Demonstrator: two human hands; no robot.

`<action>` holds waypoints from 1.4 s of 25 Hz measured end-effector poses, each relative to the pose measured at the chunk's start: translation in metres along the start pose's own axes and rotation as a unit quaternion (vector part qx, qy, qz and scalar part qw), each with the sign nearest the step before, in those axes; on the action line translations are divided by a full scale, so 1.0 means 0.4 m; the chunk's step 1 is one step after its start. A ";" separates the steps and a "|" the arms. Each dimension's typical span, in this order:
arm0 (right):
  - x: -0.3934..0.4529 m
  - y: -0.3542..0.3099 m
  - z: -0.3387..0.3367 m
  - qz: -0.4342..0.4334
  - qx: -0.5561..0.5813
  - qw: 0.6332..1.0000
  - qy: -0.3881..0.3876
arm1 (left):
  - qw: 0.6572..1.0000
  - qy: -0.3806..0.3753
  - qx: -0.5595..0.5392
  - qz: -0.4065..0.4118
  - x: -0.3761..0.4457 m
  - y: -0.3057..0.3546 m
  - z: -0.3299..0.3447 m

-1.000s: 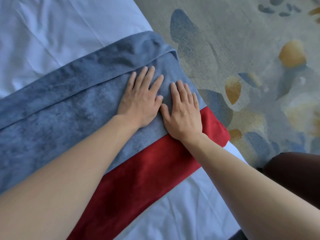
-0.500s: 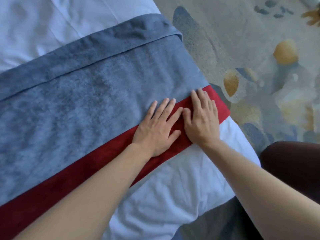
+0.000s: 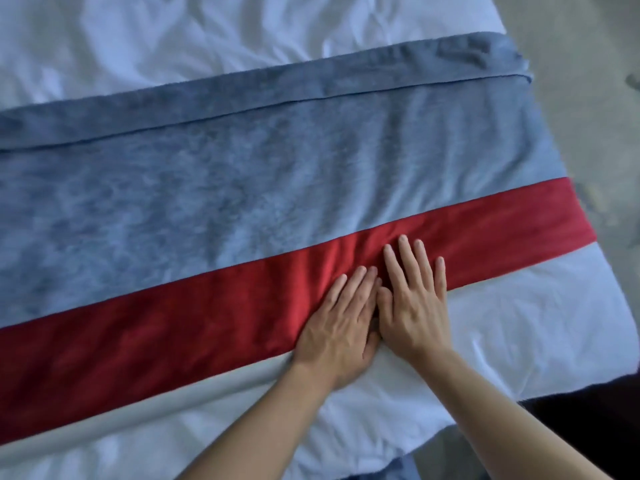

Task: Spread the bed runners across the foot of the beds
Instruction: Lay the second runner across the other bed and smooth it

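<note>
Both hands, left hand (image 3: 337, 336) and right hand (image 3: 414, 304), have slid from the blue panel toward 6 o'clock onto the bed runner's (image 3: 242, 188) red band.

Two bare forearms, no sleeves, dark trouser leg (image 3: 588, 420)

Left hand (image 3: 337, 336) and right hand (image 3: 414, 306) lie flat, side by side, fingers straight.

Blue-grey bed runner (image 3: 242, 188) with a red band (image 3: 173, 327) along its near edge lies flat across the white bed (image 3: 173, 36), far edge folded over.
</note>
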State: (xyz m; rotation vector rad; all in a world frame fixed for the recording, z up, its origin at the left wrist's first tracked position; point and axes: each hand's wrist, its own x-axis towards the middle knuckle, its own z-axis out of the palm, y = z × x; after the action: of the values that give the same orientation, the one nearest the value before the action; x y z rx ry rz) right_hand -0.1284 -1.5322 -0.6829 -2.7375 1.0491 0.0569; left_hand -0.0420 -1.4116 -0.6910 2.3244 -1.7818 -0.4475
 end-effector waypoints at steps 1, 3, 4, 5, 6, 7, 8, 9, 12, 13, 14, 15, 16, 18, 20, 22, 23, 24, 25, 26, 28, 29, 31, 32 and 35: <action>-0.004 -0.025 -0.006 -0.007 0.009 1.000 0.006 | 1.000 0.013 -0.012 -0.005 -0.024 -0.028 -0.016; 0.022 -0.087 -0.017 -0.028 0.018 0.999 0.013 | 0.998 0.043 -0.006 -0.044 -0.049 -0.115 -0.065; 0.045 -0.128 -0.019 -0.041 0.020 0.999 0.020 | 0.996 0.050 0.007 -0.077 -0.051 -0.164 -0.089; 0.069 -0.191 -0.015 -0.062 0.024 0.998 0.023 | 0.991 0.053 0.020 -0.117 -0.061 -0.217 -0.109; 0.087 -0.260 -0.004 -0.089 0.031 0.995 0.019 | 0.986 0.048 0.035 -0.153 -0.074 -0.257 -0.119; 0.096 -0.324 0.014 -0.118 0.035 0.992 0.009 | 0.982 0.035 0.047 -0.177 -0.092 -0.284 -0.118; 0.094 -0.369 0.036 -0.145 0.032 0.989 -0.003 | 0.980 0.027 0.053 -0.190 -0.116 -0.299 -0.107; 0.087 -0.386 0.057 -0.168 0.023 0.985 -0.018 | 0.979 0.027 0.049 -0.194 -0.151 -0.309 -0.089; 0.062 -0.267 0.077 -0.169 -0.016 0.985 -0.030 | 0.981 0.040 0.021 -0.191 -0.279 -0.322 -0.031; 0.050 -0.207 0.070 -0.145 -0.030 0.989 -0.027 | 0.981 0.036 0.019 -0.189 -0.313 -0.316 -0.021; 0.042 -0.160 0.058 -0.118 -0.037 0.992 -0.028 | 0.980 0.032 0.018 -0.193 -0.337 -0.306 -0.018; 0.038 -0.132 0.048 -0.093 -0.038 0.995 -0.028 | 0.979 0.035 0.019 -0.202 -0.350 -0.295 -0.019; 0.041 -0.123 0.041 -0.076 -0.040 0.996 -0.023 | 0.977 0.042 0.017 -0.208 -0.350 -0.286 -0.020; 0.067 -0.166 0.034 -0.076 -0.034 0.997 -0.006 | 0.976 0.062 0.000 -0.209 -0.326 -0.291 -0.043; 0.114 -0.263 0.032 -0.116 -0.006 0.993 0.005 | 0.972 0.090 -0.013 -0.215 -0.276 -0.332 -0.082; 0.169 -0.381 0.042 -0.171 0.019 0.985 0.002 | 0.968 0.110 0.003 -0.227 -0.218 -0.380 -0.119; 0.200 -0.441 0.050 -0.191 0.032 0.981 -0.003 | 0.966 0.114 0.012 -0.232 -0.194 -0.405 -0.133; 0.232 -0.496 0.056 -0.203 0.041 0.978 -0.006 | 0.965 0.117 0.023 -0.233 -0.171 -0.436 -0.147; 0.270 -0.544 0.061 -0.206 0.046 0.977 -0.002 | 0.964 0.120 0.040 -0.233 -0.146 -0.479 -0.162; 0.309 -0.584 0.070 -0.203 0.048 0.978 0.004 | 0.963 0.120 0.053 -0.236 -0.124 -0.531 -0.174; 0.376 -0.634 0.083 -0.214 0.033 0.976 0.009 | 0.964 0.111 0.073 -0.230 -0.089 -0.630 -0.195; 0.408 -0.644 0.090 -0.225 0.018 0.974 0.015 | 0.966 0.105 0.085 -0.219 -0.075 -0.667 -0.201; 0.478 -0.665 0.099 -0.237 -0.011 0.971 0.019 | 0.971 0.101 0.095 -0.195 -0.037 -0.736 -0.212; 0.510 -0.672 0.103 -0.233 -0.023 0.972 0.017 | 0.973 0.103 0.090 -0.187 -0.019 -0.771 -0.221; 0.586 -0.660 0.110 -0.203 -0.047 0.978 0.011 | 0.963 0.114 0.086 -0.227 0.009 -0.876 -0.237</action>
State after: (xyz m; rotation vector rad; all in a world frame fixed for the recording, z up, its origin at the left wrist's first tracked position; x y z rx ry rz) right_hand 0.2237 -1.4855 -0.7042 -2.9857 0.4849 0.0130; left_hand 0.3100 -1.3257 -0.7145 2.7775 -1.2227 -0.0733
